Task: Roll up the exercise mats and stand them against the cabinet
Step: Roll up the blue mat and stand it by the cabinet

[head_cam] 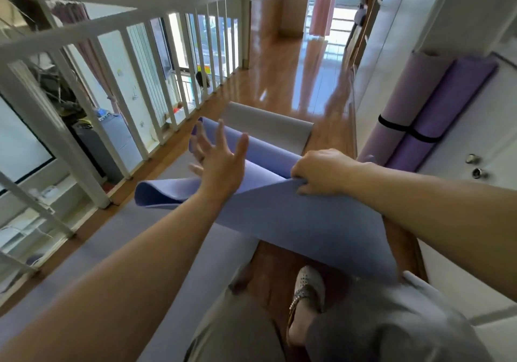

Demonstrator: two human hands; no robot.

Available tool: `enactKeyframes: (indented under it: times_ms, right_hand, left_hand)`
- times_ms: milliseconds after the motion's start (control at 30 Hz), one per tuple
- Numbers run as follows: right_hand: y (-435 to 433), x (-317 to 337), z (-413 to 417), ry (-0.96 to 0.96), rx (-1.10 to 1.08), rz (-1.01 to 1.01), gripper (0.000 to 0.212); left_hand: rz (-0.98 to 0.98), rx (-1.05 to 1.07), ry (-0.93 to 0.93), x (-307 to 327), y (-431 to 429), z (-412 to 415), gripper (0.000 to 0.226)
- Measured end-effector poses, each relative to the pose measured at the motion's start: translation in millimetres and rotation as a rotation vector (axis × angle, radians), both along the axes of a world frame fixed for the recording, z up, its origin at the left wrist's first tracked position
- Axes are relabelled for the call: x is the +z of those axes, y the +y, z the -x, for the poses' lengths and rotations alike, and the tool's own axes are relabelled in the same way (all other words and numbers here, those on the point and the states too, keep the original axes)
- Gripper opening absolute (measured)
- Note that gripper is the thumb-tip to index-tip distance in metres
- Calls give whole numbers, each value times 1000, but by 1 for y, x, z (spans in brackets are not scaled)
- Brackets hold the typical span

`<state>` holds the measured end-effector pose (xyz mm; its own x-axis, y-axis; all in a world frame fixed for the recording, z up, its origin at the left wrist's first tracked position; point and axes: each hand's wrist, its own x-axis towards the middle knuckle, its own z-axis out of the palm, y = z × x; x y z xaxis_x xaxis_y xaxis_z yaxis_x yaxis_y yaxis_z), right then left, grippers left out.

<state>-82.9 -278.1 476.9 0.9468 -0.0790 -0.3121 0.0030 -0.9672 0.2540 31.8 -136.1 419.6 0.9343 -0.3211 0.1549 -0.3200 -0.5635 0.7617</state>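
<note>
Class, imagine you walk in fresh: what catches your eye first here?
The blue mat lifted at centre, its edge gripped by the right hand while the left hand reaches open above it. Next, two rolled purple mats standing against the white cabinet on the right.

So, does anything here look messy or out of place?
Mainly the blue mat: it sags in a loose, lopsided curl, gripped at one edge by the right hand, with the left hand open beside it. The grey mat curls up at its far end. The purple rolls stand tidy.
</note>
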Motion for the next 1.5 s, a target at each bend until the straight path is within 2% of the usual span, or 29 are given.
enactKeyframes:
  times_ms: [33, 67, 100, 133, 200, 267, 300, 400, 433, 500, 533, 633, 733, 833, 900, 1000, 1033, 1067, 1133, 1167, 1200, 1267, 1300, 1367, 1400, 1500]
  right_hand:
    - [1, 2, -1, -69, 21, 14, 25]
    - [2, 1, -2, -126, 56, 32, 25]
    - [5, 0, -3, -169, 97, 51, 25]
    - [8, -1, -2, -213, 142, 70, 27]
    - [8, -6, 1, -360, 241, 64, 30]
    - [-3, -12, 6, -552, 293, -72, 37]
    - [-13, -12, 9, -623, 236, -197, 52]
    - [-33, -16, 21, -682, -75, -555, 107]
    - [-33, -18, 23, -702, -145, -628, 118]
    - [-30, -28, 23, -700, -192, -728, 129]
    - [-28, -33, 24, -673, -191, -735, 129]
    - [-34, -44, 29, -538, -233, -656, 124]
    - [-46, -42, 43, -463, -370, -621, 98]
    - [-37, -34, 57, -626, -403, -399, 50]
    - [-19, -24, 62, -747, -319, -196, 38]
    - [1, -6, 62, -834, -140, -98, 36]
    - [4, 3, 62, -827, -115, -73, 35]
    - [7, 14, 62, -823, -99, -46, 34]
    - [13, 37, 67, -779, -61, 26, 34]
    - [19, 48, 71, -741, -27, 70, 36]
    - [26, 55, 75, -690, 8, 94, 38]
    - [46, 60, 89, -572, 78, 37, 47]
    - [55, 55, 97, -493, 102, -28, 50]
    - [71, 42, 117, -354, 103, -155, 45]
    - [75, 33, 127, -363, 109, -206, 44]
    - [74, 7, 158, -590, 162, -175, 64]
  left_hand:
    - [-24, -238, -87, 2, -1, 12, 69]
    - [-95, -466, -91, 3, -4, 23, 68]
    - [-204, -632, -54, -3, -3, 28, 64]
    - [-295, -711, -11, -10, -2, 29, 53]
    - [-328, -668, -15, -19, 4, 27, 29]
    - [-277, -611, -151, -26, 11, 25, 19]
    - [-237, -592, -170, -28, 15, 23, 17]
    - [-35, -577, -7, -20, 26, 24, 28]
    - [-15, -575, -23, -16, 27, 28, 29]
    - [-26, -513, -172, -3, 25, 32, 20]
    - [-5, -466, -254, 4, 27, 32, 18]
    - [183, -436, -306, 19, 43, 24, 20]
    - [187, -257, -258, 26, 60, 17, 18]
    - [185, -140, -271, 31, 72, 25, 15]
    - [183, -6, -265, 37, 76, 34, 17]
    - [115, 263, -245, 56, 80, 53, 59]
    - [88, 306, -349, 64, 80, 61, 68]
    - [46, 293, -536, 69, 79, 70, 71]
    - [-114, 129, -938, 79, 75, 94, 73]
    - [-229, 10, -1025, 85, 71, 107, 77]
    - [-370, -111, -1011, 90, 67, 120, 78]
    - [-656, -282, -811, 89, 63, 141, 76]
    - [-739, -332, -724, 86, 63, 147, 69]
    - [-765, -408, -615, 78, 69, 153, 46]
    - [-737, -429, -609, 72, 74, 157, 37]
    - [-651, -448, -797, 62, 87, 170, 33]
